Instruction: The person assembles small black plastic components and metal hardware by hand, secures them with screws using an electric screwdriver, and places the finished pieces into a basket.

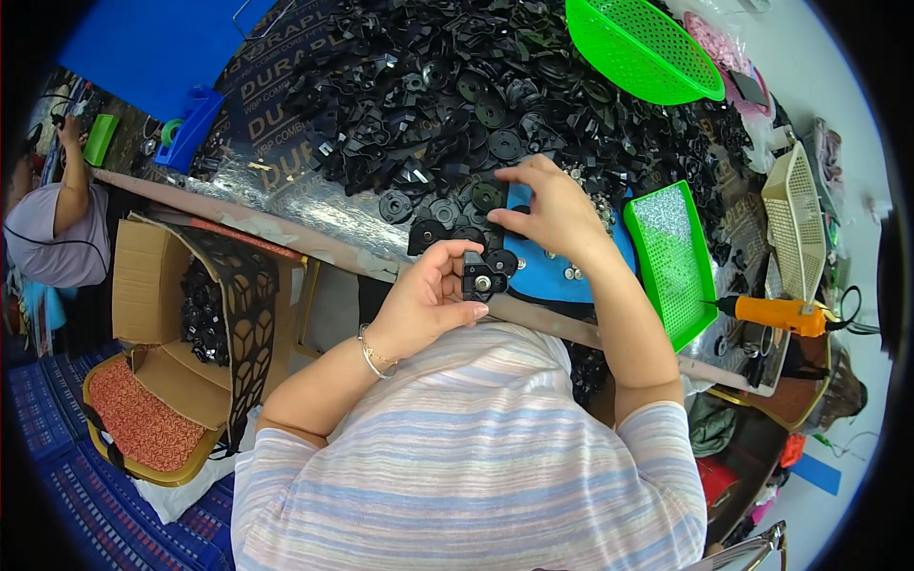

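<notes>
Your left hand (419, 297) holds a black part (472, 262) close to the worktop's near edge, thumb below and fingers curled behind; a round metal fitting (483, 284) shows on its face. Your right hand (560, 214) has thumb and forefinger spread beside a black round part (486, 197); whether the tips touch it, you cannot tell from this angle. Beneath that forearm, a blue mat (624, 255) lies along the near edge of the worktop (328, 224), with small metal pieces on it. Just right of the mat stands a green tray (705, 262) containing silvery pieces. An orange-handled tool (779, 316) points at that tray from the worktop's right edge. A heap of black parts (409, 105) covers the middle, reaching toward the far edge, where a green basket (643, 52) sits. A blue tape dispenser (192, 133) stands toward the left end.
</notes>
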Demonstrator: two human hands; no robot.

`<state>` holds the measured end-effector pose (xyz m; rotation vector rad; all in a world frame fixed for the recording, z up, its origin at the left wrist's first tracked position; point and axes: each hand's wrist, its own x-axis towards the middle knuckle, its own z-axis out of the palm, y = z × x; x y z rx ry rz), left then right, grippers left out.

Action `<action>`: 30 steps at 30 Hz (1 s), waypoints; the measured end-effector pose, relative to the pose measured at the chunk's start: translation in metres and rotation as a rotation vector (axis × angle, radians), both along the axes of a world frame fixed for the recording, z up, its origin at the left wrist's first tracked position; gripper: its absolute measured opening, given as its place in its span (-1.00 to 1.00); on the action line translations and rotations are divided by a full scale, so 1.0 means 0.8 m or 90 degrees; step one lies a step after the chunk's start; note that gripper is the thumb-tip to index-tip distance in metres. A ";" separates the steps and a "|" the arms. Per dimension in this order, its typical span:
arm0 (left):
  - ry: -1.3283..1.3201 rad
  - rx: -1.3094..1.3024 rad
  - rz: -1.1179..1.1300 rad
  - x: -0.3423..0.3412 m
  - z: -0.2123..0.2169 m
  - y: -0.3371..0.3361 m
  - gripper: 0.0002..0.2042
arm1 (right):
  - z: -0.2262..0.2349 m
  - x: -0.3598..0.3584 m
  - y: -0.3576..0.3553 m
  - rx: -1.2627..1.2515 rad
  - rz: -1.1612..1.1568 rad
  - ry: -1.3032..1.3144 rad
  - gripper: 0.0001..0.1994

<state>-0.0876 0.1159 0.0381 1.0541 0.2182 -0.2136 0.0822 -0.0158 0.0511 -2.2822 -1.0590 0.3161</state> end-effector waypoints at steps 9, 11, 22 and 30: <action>0.020 -0.048 0.065 -0.007 -0.005 0.014 -0.50 | 0.002 0.004 0.021 -0.144 0.000 0.003 -0.53; 0.022 -0.061 0.070 -0.005 -0.011 0.016 -0.53 | 0.011 0.000 0.016 -0.102 -0.002 0.004 -0.54; 0.077 -0.190 0.052 0.020 -0.002 0.008 -0.70 | 0.062 -0.043 -0.021 0.065 0.172 0.220 -0.44; 0.074 -0.213 0.062 0.021 -0.002 -0.007 -0.70 | 0.060 -0.063 -0.042 0.112 0.048 0.143 -0.39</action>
